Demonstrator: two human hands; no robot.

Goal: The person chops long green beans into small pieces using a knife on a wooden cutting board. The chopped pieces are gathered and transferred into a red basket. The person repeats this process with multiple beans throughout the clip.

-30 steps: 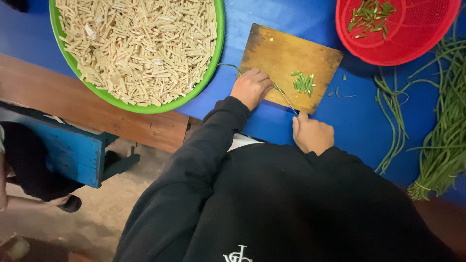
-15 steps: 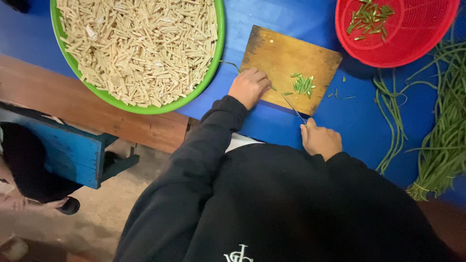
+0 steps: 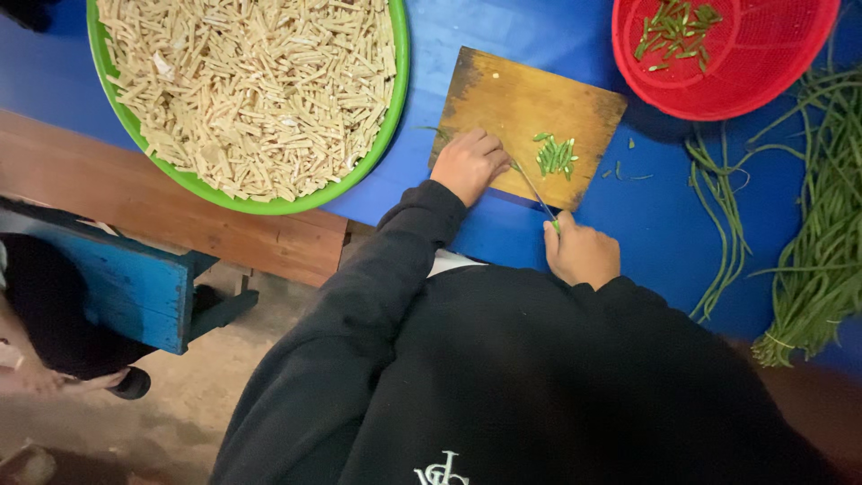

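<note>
Knife (image 3: 535, 190) held in right hand (image 3: 582, 253), fist clamped round the handle; handle itself hidden inside the fist. Thin blade runs from the fist up and to the left, long axis diagonal, tip pointing toward the left hand (image 3: 469, 163). Blade lies over the near edge of the wooden cutting board (image 3: 521, 103); whether the edge touches the wood cannot be told.

Left hand rests on the board's near left part, fingers curled together and pressed down. A thin green stem (image 3: 437, 131) shows just past its knuckles, lying roughly across the board's left edge; grip on it is not visible.

Small pile of cut green pieces (image 3: 556, 154) sits on the board just right of the blade, short lengths mostly aligned up-down in the view.

Board lies on a blue table surface (image 3: 664, 224). Green basin (image 3: 396, 108) of pale cut strips stands left of the board, close beside it. Red basket (image 3: 772, 72) with a few green pieces stands at upper right. Bundle of long green beans (image 3: 822, 242) lies at far right, stems running mostly top to bottom.
</note>
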